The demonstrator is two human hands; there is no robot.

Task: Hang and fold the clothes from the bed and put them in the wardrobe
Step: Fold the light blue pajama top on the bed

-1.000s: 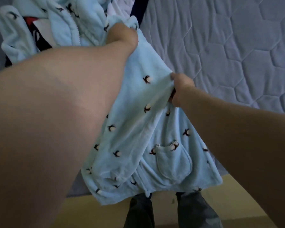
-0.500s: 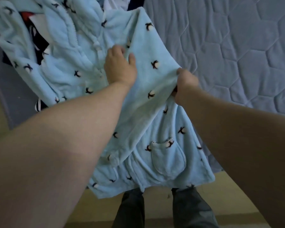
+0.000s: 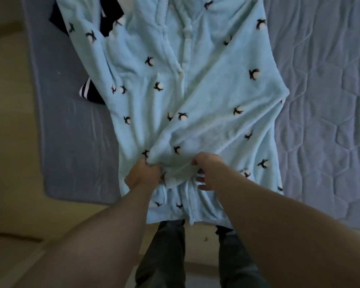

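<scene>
I am clamping my left grip [image 3: 142,173] and right grip [image 3: 206,172] side by side on a near fold of the blue robe [image 3: 175,90], which is lying spread on the bed [image 3: 320,121], stretching away beyond both.

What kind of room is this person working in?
Most likely a bedroom: a quilted grey-blue mattress fills the view, and a light blue fleece robe lies spread on it over a dark striped garment.

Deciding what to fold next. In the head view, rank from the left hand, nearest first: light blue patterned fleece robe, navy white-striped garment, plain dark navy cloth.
1. light blue patterned fleece robe: gripped by the left hand.
2. navy white-striped garment: up-left, under the robe's edge.
3. plain dark navy cloth: top left, farthest.
</scene>
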